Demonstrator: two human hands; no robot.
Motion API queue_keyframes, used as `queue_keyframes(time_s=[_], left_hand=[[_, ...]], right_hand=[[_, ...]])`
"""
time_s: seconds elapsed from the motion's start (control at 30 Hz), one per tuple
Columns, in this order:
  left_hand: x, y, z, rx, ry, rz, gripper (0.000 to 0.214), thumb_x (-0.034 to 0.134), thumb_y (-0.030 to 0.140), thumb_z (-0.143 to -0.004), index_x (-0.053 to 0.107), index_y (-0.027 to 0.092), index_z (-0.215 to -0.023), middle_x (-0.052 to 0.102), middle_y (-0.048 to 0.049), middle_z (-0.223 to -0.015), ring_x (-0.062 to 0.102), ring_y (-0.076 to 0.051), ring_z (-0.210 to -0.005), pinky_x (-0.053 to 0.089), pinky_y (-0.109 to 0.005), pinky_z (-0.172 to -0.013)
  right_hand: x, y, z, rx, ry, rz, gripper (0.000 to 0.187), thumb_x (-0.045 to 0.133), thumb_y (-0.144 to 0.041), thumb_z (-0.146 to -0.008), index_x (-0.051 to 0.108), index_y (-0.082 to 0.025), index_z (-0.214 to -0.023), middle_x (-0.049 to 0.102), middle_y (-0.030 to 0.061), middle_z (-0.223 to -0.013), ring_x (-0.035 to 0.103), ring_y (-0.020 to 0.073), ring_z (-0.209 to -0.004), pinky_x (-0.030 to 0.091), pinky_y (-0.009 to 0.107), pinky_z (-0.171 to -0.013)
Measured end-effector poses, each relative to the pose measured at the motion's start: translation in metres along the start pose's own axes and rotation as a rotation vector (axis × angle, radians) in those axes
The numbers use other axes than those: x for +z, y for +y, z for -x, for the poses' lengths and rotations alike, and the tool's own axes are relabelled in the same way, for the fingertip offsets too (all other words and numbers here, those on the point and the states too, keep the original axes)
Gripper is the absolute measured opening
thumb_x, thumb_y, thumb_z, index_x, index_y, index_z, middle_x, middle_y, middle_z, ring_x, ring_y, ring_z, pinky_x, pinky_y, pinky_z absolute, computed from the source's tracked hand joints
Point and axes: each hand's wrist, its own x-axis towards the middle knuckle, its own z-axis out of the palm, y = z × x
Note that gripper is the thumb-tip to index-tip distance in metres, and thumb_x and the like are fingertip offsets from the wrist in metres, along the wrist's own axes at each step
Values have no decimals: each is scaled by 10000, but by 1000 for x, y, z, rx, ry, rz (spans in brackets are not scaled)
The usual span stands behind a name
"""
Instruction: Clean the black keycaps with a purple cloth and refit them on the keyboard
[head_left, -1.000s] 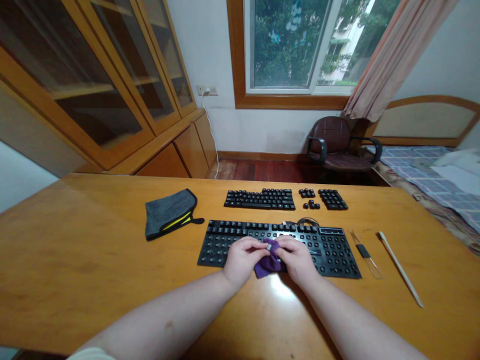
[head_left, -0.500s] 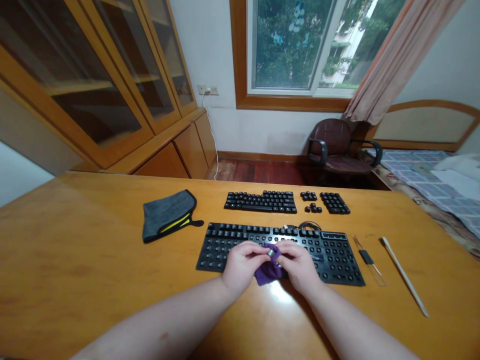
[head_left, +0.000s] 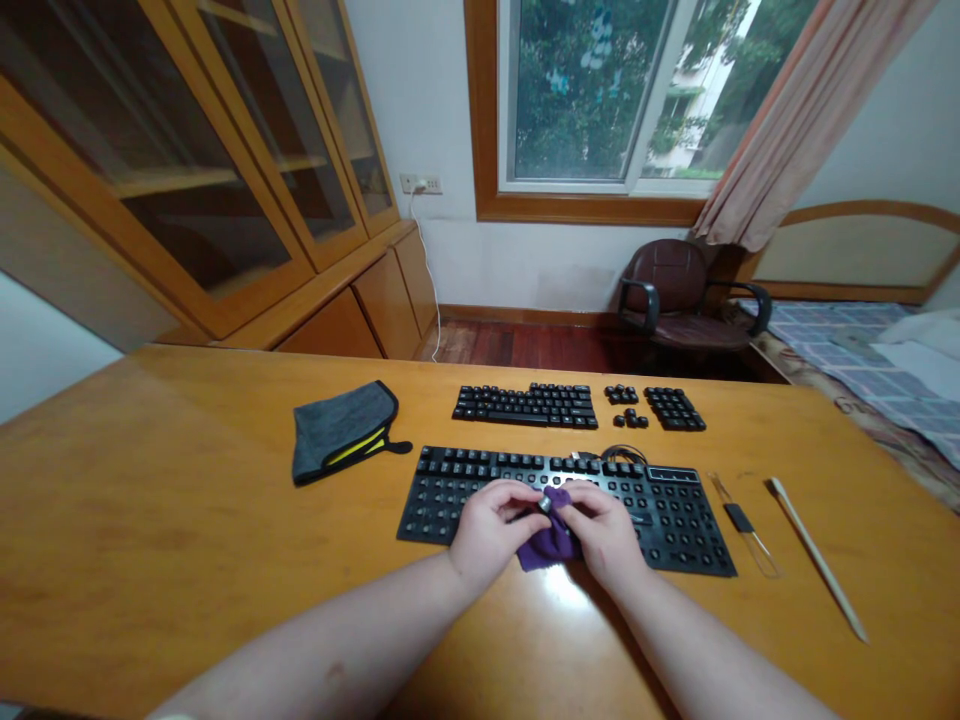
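Observation:
My left hand [head_left: 491, 522] is closed in a pinch on a small keycap [head_left: 545, 504], whose face shines grey. My right hand [head_left: 604, 530] grips a purple cloth [head_left: 546, 550] bunched against the keycap. Cloth hangs down below the fingers. Both hands are over the near edge of a black keyboard [head_left: 679, 520] with most of its keycaps off and bare switches showing; its top row still carries caps. Behind it, loose black keycaps [head_left: 525, 405] are laid out in keyboard order, with further groups of keycaps [head_left: 675, 408] to their right.
A folded grey cloth [head_left: 341, 430] with yellow lining lies left of the keyboard. On the right are a wire keycap puller [head_left: 739, 517] and a long pale brush [head_left: 817, 560]. A coiled cable [head_left: 624, 454] sits behind the keyboard. An office chair [head_left: 667, 290] stands beyond the desk.
Both hands stay together at the cloth. The left fingers and the keycap have shifted slightly, and the purple cloth hangs in different folds. The whole view has moved a little.

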Motion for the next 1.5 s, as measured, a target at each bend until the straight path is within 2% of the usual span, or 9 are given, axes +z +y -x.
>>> queue_keyframes(time_s=[0.1,0.3,0.47,0.53,0.7,0.9,1.13,1.37,1.5], left_hand=[[0,-2,0,1,-4,23,197,731,154,-574,654,139,-755,594,-53,-820,618,-167,-787,522,-316,-786],[-2,5,-3,25,-16,7,163,636,167,-682,681,170,-839,573,-63,-932,596,-166,-886,506,-317,-825],[0,4,-3,-91,-46,84,221,631,189,-695,649,147,-911,638,-74,-904,620,-171,-848,499,-347,-834],[0,4,-2,-103,-52,119,206,649,169,-674,637,136,-877,645,-70,-868,625,-168,-828,496,-346,-836],[0,6,-2,-9,-22,50,174,703,149,-602,659,146,-771,594,-66,-919,606,-168,-857,505,-314,-820],[0,4,-2,-142,-28,101,190,660,177,-666,645,130,-849,666,-70,-814,636,-161,-742,524,-310,-744],[-4,5,-3,71,-9,-120,68,664,139,-656,702,170,-702,657,-50,-763,619,-153,-744,508,-269,-735],[-4,5,-2,19,-19,-146,66,672,160,-647,713,177,-695,648,-41,-713,611,-146,-685,512,-257,-688],[-3,4,-2,-4,-14,-125,55,680,174,-639,712,175,-684,649,-42,-716,612,-152,-689,509,-266,-696]], right_hand=[[0,1,1,-1,-21,-4,56,652,-188,-682,699,-214,-664,661,44,-733,603,181,-729,473,300,-698],[-1,1,-1,78,12,-80,69,624,-231,-716,685,-199,-725,660,49,-790,598,186,-767,458,314,-742],[-1,3,0,69,-1,-77,49,646,-235,-703,679,-199,-704,648,40,-768,590,176,-750,455,304,-734],[0,2,0,56,-4,-67,44,656,-237,-693,681,-200,-692,645,38,-747,590,175,-735,458,301,-718],[1,0,0,48,-2,-37,52,653,-240,-693,684,-198,-690,648,46,-750,597,183,-738,462,311,-717],[0,1,-1,11,-5,-23,63,641,-237,-708,697,-214,-726,656,49,-794,598,187,-789,465,324,-754],[-1,2,0,-15,-117,13,145,698,-197,-651,714,-235,-790,659,56,-840,603,196,-820,470,339,-784],[-1,-1,-1,-26,-87,-7,12,704,-237,-629,714,-236,-637,670,34,-681,616,179,-682,503,303,-664],[-1,-2,-2,-23,-48,-34,62,682,-191,-642,699,-234,-601,666,30,-653,612,178,-664,498,301,-649]])
